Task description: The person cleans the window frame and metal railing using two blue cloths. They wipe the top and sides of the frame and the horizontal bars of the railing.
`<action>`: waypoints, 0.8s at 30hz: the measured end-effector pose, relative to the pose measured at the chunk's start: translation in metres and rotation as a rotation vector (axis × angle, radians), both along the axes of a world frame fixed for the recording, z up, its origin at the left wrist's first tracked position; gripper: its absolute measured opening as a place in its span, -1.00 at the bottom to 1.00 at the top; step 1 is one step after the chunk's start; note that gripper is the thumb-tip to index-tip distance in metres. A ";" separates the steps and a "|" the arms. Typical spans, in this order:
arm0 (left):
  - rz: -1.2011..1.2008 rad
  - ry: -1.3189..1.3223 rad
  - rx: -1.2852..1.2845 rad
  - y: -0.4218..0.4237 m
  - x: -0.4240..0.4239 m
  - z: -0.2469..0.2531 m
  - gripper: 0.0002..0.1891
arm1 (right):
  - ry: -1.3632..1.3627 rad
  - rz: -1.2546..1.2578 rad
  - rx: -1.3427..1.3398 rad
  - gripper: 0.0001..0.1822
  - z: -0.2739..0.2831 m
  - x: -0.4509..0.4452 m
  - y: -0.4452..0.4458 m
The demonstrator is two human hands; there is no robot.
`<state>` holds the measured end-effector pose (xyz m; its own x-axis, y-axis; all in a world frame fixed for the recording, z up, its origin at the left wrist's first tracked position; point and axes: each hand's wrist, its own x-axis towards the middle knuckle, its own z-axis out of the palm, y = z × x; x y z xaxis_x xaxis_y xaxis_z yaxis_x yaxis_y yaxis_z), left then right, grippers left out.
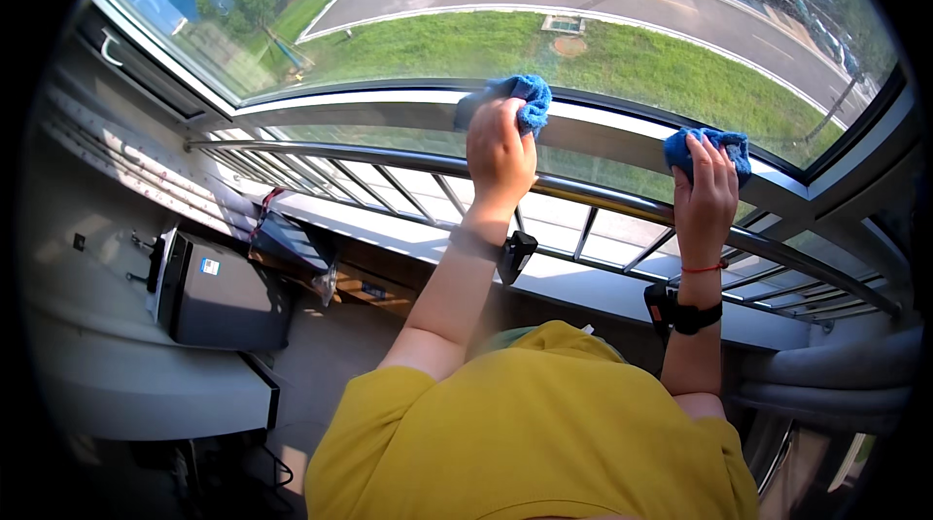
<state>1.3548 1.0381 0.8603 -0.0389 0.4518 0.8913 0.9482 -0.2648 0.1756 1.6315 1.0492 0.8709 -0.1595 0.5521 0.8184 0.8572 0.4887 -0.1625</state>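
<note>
My left hand (501,148) grips a bunched blue cloth (537,101), which lies against the lower window frame (350,112) at the bottom edge of the glass pane (452,46). Further right, my right hand (707,192) presses a second blue cloth (732,148) onto the same frame, close to its right corner. Both hands are above a stainless steel railing (583,193). The palms and the inner folds of the cloths are hidden. Each wrist wears a black strapped device, and a red cord circles the right one.
A dark grey box-shaped appliance (233,294) stands at the left beside a cardboard box (372,283). Gathered curtains (160,148) hang at the left, above a white tabletop (160,396). A white sill (583,283) runs behind the railing. A window handle (109,50) juts out at the upper left.
</note>
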 end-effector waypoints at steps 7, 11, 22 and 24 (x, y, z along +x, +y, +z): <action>-0.025 -0.146 0.061 0.001 -0.009 -0.016 -0.62 | -0.064 0.404 -0.049 -0.54 0.017 -0.104 0.012; -0.118 -0.173 0.028 0.008 -0.005 -0.012 -0.74 | -0.122 0.460 0.034 -0.69 0.005 -0.127 0.022; 0.018 -0.059 0.024 -0.001 -0.003 0.001 -0.67 | 0.015 -0.040 0.005 -0.70 0.005 -0.004 0.005; 0.020 -0.060 0.026 -0.001 -0.002 0.000 -0.66 | 0.191 -0.216 -0.003 -0.64 -0.005 0.034 0.005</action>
